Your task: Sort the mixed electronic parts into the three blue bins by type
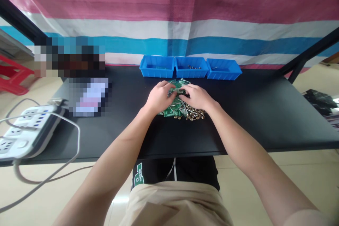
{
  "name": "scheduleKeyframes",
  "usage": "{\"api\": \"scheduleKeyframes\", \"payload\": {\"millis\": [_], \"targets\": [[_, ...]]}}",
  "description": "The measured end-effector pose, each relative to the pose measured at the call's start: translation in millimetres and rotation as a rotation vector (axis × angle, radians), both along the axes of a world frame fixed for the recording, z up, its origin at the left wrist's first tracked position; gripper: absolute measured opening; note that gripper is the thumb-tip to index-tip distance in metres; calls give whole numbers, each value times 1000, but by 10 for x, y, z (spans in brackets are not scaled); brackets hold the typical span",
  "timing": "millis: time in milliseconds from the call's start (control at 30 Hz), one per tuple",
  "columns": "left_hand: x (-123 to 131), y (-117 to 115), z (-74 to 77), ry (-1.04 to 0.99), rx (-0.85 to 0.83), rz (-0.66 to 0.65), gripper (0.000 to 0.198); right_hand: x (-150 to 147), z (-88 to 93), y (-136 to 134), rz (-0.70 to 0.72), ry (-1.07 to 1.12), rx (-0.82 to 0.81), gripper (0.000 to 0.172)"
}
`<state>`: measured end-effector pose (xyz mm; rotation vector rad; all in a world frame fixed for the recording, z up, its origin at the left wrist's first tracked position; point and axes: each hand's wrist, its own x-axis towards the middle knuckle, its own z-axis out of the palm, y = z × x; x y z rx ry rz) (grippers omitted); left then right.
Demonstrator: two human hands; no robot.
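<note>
A pile of small hardware lies in the middle of the black table, with green translucent plastic pieces (168, 112) on its left and brass-coloured screws (194, 113) on its right. Thin silvery pins or shafts are mixed among them. Over the left part of the pile, my left hand (160, 96) has its fingers curled inward. Facing it from the right, my right hand (197, 96) is bent in the same way. A small green-and-clear plastic piece (177, 91) sits between the fingertips of both hands; its exact kind is too small to tell.
Behind the pile stand three blue bins: a left bin (157, 72), a middle bin (191, 73) with some brass-coloured pieces, and a right bin (224, 74). A white power strip (25, 130) with cables occupies the left edge. A pixelated phone-like object (91, 97) lies nearby.
</note>
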<state>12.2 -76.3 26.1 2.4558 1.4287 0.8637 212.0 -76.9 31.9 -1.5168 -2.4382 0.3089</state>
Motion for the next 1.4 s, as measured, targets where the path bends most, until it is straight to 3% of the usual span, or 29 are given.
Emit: {"api": "scheduleKeyframes", "payload": {"millis": [433, 933, 1400], "targets": [[-11, 10, -25, -5, 22, -17, 21, 11, -113, 62, 19, 181, 22, 14], [-8, -1, -2, -1, 0, -14, 20, 5, -127, 56, 52, 208, 38, 20], [-13, 14, -35, -21, 41, -35, 24, 25, -56, 81, 132, 231, 203, 24]]}}
